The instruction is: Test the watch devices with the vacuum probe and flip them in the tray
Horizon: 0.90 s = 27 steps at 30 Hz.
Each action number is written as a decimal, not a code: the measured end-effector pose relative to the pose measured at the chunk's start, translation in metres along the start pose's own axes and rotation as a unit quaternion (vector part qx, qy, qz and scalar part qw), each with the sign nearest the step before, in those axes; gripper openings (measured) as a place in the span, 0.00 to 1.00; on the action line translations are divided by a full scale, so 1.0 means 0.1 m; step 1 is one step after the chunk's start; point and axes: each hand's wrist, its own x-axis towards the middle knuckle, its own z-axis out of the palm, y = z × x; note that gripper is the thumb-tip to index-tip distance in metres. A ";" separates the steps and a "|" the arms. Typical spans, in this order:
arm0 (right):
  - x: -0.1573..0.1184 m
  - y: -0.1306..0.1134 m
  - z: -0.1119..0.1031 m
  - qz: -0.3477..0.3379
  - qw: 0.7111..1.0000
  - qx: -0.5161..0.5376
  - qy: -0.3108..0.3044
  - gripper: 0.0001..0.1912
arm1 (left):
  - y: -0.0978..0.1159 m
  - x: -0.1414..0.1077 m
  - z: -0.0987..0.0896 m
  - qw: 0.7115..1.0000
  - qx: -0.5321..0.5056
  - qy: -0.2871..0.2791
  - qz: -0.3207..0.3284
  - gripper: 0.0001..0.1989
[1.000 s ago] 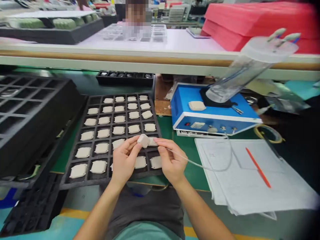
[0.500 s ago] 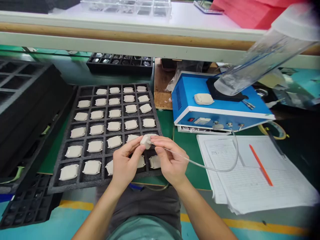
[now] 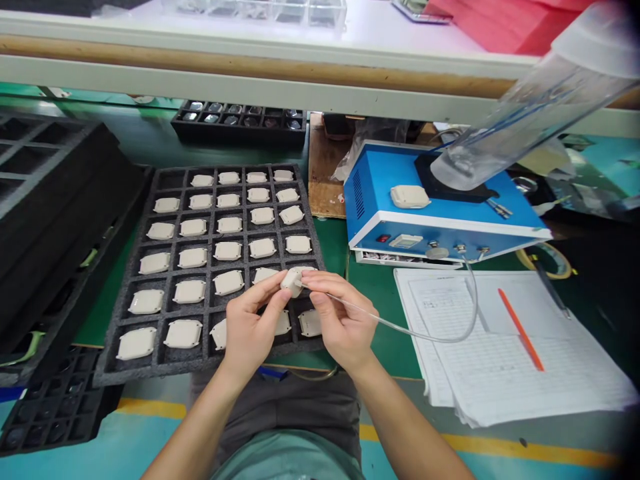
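Observation:
My left hand pinches a small off-white watch-like case between thumb and fingers, above the near right part of a dark foam tray. From the right, my right hand grips the end of a clear thin tube and holds it against the case's side. Whether the tip presses into the case cannot be made out. The tube loops back to a fitting on the front of a blue box-shaped machine. Similar off-white cases lie one to a compartment in the tray, some partly hidden by my hands.
Stacked black foam trays stand at left. Printed papers with a red pen lie at right. One case and a clear cylinder are on the machine. A shelf edge crosses above; tape lies far right.
Both hands keep the same hold on the case and the tube. The view has shifted very slightly; nothing else visibly differs.

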 end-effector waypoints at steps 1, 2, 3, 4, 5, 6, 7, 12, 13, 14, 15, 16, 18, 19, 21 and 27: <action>0.00 0.00 0.00 0.002 1.000 -0.001 0.000 0.12 | 0.00 0.00 0.00 1.000 0.005 0.002 -0.003 0.13; 0.00 0.00 0.00 0.003 1.000 -0.001 0.000 0.12 | 0.00 0.00 0.00 1.000 0.011 0.003 -0.006 0.13; -0.01 0.00 0.00 0.004 1.000 -0.001 -0.001 0.12 | 0.00 0.00 0.00 1.000 0.015 0.005 -0.009 0.13; -0.01 -0.01 0.00 0.004 1.000 -0.001 0.000 0.12 | 0.00 0.00 0.00 1.000 0.020 0.006 -0.012 0.13; -0.01 -0.01 0.00 0.005 1.000 -0.001 0.000 0.12 | -0.01 0.00 0.00 1.000 0.023 0.007 -0.013 0.14; -0.01 -0.01 -0.01 0.006 1.000 -0.001 -0.001 0.12 | -0.01 0.00 0.00 1.000 0.025 0.008 -0.012 0.14; 0.00 -0.01 -0.01 0.006 1.000 -0.002 -0.001 0.12 | -0.01 0.00 0.00 1.000 0.027 0.009 -0.010 0.14; 0.02 -0.02 0.00 0.006 1.000 -0.006 0.000 0.12 | -0.02 0.00 -0.02 1.000 0.024 0.006 0.005 0.13; 0.02 -0.02 0.00 0.005 1.000 -0.005 0.001 0.12 | -0.02 0.00 -0.02 1.000 0.026 0.005 0.006 0.14; 0.03 -0.02 0.00 0.003 1.000 -0.003 0.003 0.12 | -0.03 0.00 -0.03 1.000 0.030 0.005 0.008 0.14; 0.04 -0.01 0.01 0.001 1.000 -0.001 0.004 0.12 | -0.03 0.00 -0.03 0.999 0.037 0.006 0.010 0.14; 0.04 -0.01 0.01 0.000 1.000 0.001 0.006 0.12 | -0.04 0.01 -0.04 0.999 0.047 0.008 0.013 0.14; 0.05 0.00 0.02 -0.002 1.000 0.003 0.007 0.11 | -0.05 0.02 -0.04 0.998 0.065 0.015 0.022 0.15; 0.06 0.00 0.02 -0.003 1.000 0.001 0.008 0.10 | -0.05 0.03 -0.04 0.997 0.072 0.018 0.026 0.15; 0.08 0.01 0.03 -0.006 1.000 -0.007 0.009 0.08 | -0.06 0.05 -0.04 0.996 0.079 0.022 0.033 0.16; 0.11 0.01 0.05 -0.018 1.000 0.000 0.015 0.08 | -0.05 0.07 -0.05 0.994 0.103 0.026 0.036 0.18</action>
